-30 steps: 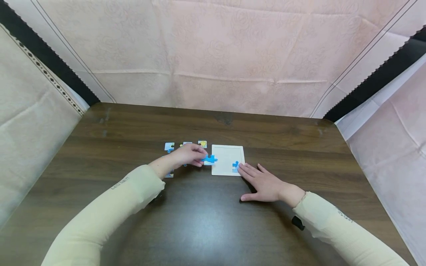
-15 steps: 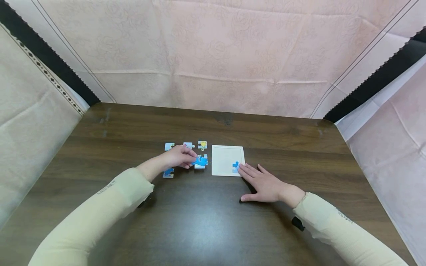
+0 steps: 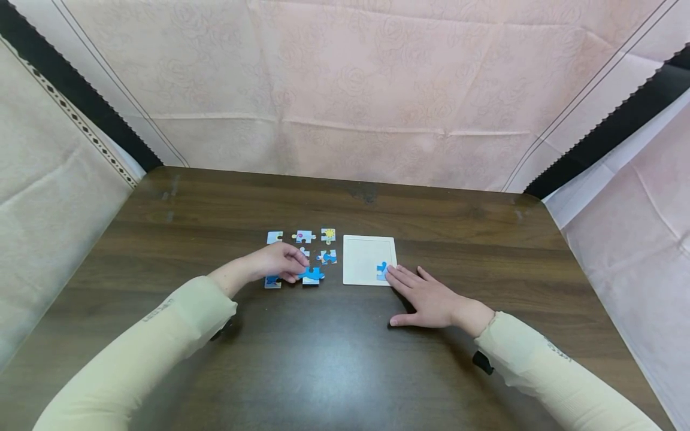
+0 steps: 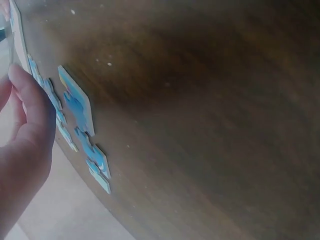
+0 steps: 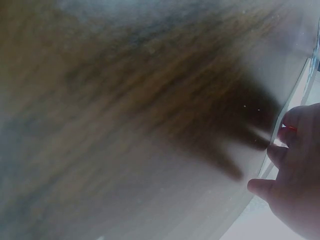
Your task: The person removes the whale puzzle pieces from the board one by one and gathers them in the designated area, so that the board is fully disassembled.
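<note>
My left hand point(image 3: 280, 261) pinches a blue jigsaw puzzle piece point(image 3: 311, 275) by its left side, at the front of a group of loose pieces. In the left wrist view, the fingers of the left hand point(image 4: 32, 115) show at the left edge, while the held piece is hidden. A square white puzzle tray point(image 3: 361, 257) lies to the right of the pieces. One blue puzzle piece point(image 3: 381, 270) sits in its lower right corner. Fingers outstretched, my right hand point(image 3: 426, 296) rests with its fingertips on that corner, touching the tray's edge.
Several loose puzzle pieces lie in rough rows left of the tray, among them a sun piece point(image 3: 327, 235), a piece at the back left point(image 3: 274, 237) and a dark blue one point(image 3: 272, 281). The brown wooden table point(image 3: 334, 359) meets a pale cloth backdrop point(image 3: 345, 90).
My left hand has moved left and toward me, carrying the blue puzzle piece away from the tray to the front of the loose pieces. The right hand has stayed in place.
</note>
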The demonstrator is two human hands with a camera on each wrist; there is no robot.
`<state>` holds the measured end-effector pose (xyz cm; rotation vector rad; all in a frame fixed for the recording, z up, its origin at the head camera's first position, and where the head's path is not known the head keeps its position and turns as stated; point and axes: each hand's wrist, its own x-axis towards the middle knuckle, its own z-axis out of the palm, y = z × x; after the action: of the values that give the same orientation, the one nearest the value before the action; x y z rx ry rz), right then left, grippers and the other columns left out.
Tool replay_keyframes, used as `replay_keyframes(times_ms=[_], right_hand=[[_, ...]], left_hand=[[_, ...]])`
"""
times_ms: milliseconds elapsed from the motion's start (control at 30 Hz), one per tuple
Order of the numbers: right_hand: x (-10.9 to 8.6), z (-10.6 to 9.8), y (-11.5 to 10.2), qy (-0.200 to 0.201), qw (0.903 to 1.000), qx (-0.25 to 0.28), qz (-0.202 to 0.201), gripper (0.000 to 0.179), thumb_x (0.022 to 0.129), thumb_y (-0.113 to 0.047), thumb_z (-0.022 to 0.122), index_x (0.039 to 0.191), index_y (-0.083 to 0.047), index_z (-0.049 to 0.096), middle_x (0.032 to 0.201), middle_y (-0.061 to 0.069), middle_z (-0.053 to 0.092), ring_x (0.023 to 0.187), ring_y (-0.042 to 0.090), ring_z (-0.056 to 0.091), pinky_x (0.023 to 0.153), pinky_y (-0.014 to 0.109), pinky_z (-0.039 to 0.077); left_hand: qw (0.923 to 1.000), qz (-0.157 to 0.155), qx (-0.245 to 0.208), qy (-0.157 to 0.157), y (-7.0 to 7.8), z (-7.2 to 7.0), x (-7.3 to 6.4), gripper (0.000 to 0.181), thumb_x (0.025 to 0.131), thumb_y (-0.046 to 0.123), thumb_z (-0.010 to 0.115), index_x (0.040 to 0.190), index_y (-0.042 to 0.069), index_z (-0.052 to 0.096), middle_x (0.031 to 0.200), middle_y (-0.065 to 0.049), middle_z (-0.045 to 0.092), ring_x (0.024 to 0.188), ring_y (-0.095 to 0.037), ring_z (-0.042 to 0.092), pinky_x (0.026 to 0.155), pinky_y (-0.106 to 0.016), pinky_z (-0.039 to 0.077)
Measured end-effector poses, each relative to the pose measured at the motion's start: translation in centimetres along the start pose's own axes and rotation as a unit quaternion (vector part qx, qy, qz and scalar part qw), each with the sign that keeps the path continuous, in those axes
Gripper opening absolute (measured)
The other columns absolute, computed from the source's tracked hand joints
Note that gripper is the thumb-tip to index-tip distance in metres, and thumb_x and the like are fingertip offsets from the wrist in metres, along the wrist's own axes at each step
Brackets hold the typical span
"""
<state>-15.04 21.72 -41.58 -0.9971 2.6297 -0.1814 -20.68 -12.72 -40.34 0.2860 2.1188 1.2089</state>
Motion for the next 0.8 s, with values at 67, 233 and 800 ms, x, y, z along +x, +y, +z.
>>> replay_keyframes(times_ms=[67, 233, 800], right_hand=[[-0.01, -0.02, -0.02, 0.0, 1.0, -0.001, -0.001, 0.088, 0.085, -0.061, 0.051, 0.148, -0.007, 0.023, 0.157, 0.009, 0.017, 0.145, 0.028, 0.016, 0.113, 0.059, 0.014], [0.0, -0.11, -0.05, 0.001, 1.0, -0.004, -0.002, 0.087, 0.086, -0.061, 0.051, 0.148, -0.007, 0.023, 0.157, 0.009, 0.018, 0.145, 0.028, 0.016, 0.113, 0.059, 0.015], [0.18, -0.53, -0.2, 0.02, 0.9998, -0.001, 0.0, 0.083, 0.084, -0.059, 0.055, 0.144, -0.006, 0.033, 0.15, 0.016, 0.031, 0.137, 0.028, 0.034, 0.114, 0.055, 0.02]], left_hand=[[1.0, -0.003, 0.004, -0.001, -0.09, -0.05, -0.09, 0.025, 0.091, 0.008, 0.057, 0.109, -0.008, 0.058, 0.093, -0.011, 0.066, 0.069, -0.01, 0.059, 0.073, -0.026, 0.057], [0.9996, -0.004, 0.027, 0.005, -0.22, -0.16, -0.29, 0.021, 0.091, 0.007, 0.055, 0.106, -0.008, 0.058, 0.087, -0.01, 0.064, 0.07, -0.011, 0.059, 0.07, -0.027, 0.057], [0.9918, 0.005, 0.117, 0.051, 0.12, 0.35, -0.61, 0.015, 0.086, 0.007, 0.06, 0.097, -0.003, 0.063, 0.075, -0.008, 0.063, 0.062, -0.014, 0.056, 0.06, -0.025, 0.053]])
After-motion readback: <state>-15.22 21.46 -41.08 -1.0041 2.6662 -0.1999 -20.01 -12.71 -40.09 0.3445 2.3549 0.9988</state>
